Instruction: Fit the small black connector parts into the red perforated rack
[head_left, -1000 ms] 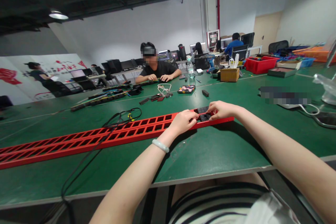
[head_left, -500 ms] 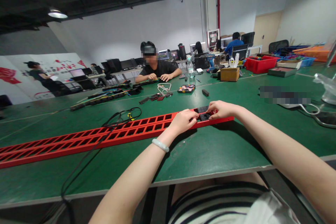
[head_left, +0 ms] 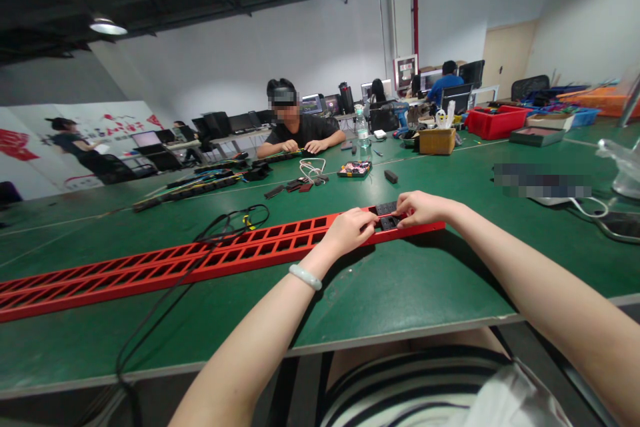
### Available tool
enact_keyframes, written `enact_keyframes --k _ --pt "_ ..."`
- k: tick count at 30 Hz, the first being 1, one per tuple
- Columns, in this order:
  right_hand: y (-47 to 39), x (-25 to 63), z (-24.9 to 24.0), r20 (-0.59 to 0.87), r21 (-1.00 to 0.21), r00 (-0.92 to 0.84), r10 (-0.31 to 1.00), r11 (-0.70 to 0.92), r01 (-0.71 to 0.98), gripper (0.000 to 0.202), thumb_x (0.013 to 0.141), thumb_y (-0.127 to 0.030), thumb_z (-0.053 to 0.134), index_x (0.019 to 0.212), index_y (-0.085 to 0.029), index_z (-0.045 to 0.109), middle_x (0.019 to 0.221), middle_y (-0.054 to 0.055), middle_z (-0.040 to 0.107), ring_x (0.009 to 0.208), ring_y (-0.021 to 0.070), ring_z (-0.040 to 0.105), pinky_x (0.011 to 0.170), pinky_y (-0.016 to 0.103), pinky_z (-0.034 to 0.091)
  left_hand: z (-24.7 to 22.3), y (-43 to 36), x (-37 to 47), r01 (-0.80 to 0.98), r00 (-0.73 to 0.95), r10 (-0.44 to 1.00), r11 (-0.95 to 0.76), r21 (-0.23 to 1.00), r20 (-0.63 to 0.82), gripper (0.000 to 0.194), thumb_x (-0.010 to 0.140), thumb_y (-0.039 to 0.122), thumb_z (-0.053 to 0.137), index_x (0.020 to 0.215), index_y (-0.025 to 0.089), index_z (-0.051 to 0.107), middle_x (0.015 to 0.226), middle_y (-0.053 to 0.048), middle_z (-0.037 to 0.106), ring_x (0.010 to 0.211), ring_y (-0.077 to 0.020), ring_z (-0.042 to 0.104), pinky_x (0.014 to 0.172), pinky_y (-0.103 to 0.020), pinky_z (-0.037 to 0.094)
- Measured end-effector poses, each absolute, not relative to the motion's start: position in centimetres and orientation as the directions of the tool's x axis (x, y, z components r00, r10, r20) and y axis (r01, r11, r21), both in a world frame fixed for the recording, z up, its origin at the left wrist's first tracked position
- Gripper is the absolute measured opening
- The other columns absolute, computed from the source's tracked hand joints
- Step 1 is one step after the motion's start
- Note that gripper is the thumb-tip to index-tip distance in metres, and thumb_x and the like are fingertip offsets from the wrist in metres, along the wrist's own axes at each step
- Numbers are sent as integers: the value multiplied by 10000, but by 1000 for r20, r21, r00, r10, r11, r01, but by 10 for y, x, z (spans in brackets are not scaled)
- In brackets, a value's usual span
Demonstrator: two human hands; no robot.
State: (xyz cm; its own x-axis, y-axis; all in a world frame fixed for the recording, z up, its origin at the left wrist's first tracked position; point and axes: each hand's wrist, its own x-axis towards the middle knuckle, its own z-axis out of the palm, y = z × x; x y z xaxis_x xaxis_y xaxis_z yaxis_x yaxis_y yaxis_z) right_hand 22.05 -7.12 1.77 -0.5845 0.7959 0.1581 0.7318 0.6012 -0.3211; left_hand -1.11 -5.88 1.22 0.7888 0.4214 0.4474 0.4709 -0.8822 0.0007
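Observation:
A long red frame (head_left: 270, 235) with two rows of square openings lies across the table, running from the left edge to my hands. Near its right end sit two black socket modules, the far one (head_left: 385, 208) in the back row and the near one (head_left: 389, 222) in the front row. My left hand (head_left: 350, 230) has its fingers bent against the near module's left side. From the right, my right hand (head_left: 416, 208) grips the same module between thumb and fingers. Both sets of fingertips partly cover it.
A black cable (head_left: 187, 273) crosses the frame and hangs over the table's front edge. Beyond lie a small black block (head_left: 391, 177), a parts tray (head_left: 355, 169) and a white cord (head_left: 313, 170). A co-worker (head_left: 295, 130) sits opposite, handling wires. Boxes stand at right.

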Motion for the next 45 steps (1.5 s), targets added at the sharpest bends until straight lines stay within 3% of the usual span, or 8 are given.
enact_keyframes --k 11,15,18,22,25,28,35,45 --pt "-71 218 15 219 -237 -592 776 631 739 262 732 -338 524 861 -175 685 825 62 565 672 133 527 629 228 396 14 -62 -10 489 759 453 -871 49 468 198 824 231 402 897 188 582 862 -31 627 796 -130 564 741 -245 428" --pt "-74 210 13 411 -141 -556 722 653 744 279 744 -272 515 974 -172 639 879 79 541 740 147 524 691 251 407 16 -65 -9 528 703 530 -836 151 474 200 832 279 397 899 189 562 852 -24 622 787 -134 573 717 -240 428" --pt "-80 195 13 578 -52 -550 602 700 712 377 757 -232 497 1127 -171 538 978 113 515 829 180 505 722 299 418 15 -67 -8 538 662 587 -805 250 467 197 832 307 398 895 184 540 772 -4 613 704 -125 577 653 -226 425" --pt "-92 168 13 675 35 -590 444 779 626 545 743 -195 509 1265 -130 368 1127 166 454 994 231 440 793 363 406 11 -65 -5 513 572 638 -768 383 515 166 799 269 439 905 162 507 757 -7 597 667 -123 565 621 -224 422" --pt "-99 154 13 681 90 -628 376 809 581 520 775 -133 445 1278 -225 343 1199 140 416 1001 210 434 776 367 408 10 -65 -3 444 489 659 -752 488 571 139 772 219 450 888 149 480 765 -13 579 671 -117 552 614 -221 427" --pt "-104 150 15 663 146 -653 366 793 592 495 786 -111 424 1264 -224 365 1240 131 406 969 205 442 783 381 399 11 -68 -2 382 457 664 -748 543 592 78 776 226 444 788 149 450 709 0 541 648 -106 530 590 -211 422" --pt "-109 151 20 605 199 -697 386 774 601 412 819 -151 403 1230 -142 404 1181 123 492 934 208 452 815 373 397 15 -73 -2 432 442 688 -726 535 576 24 736 172 441 732 158 422 643 31 485 607 -91 479 576 -203 392" --pt "-106 153 19 656 139 -653 378 790 597 375 827 -216 415 1198 -160 415 1109 144 500 944 212 490 778 366 429 14 -71 -1 420 491 671 -741 524 556 104 759 248 475 737 153 439 703 15 514 663 -107 500 599 -208 397"
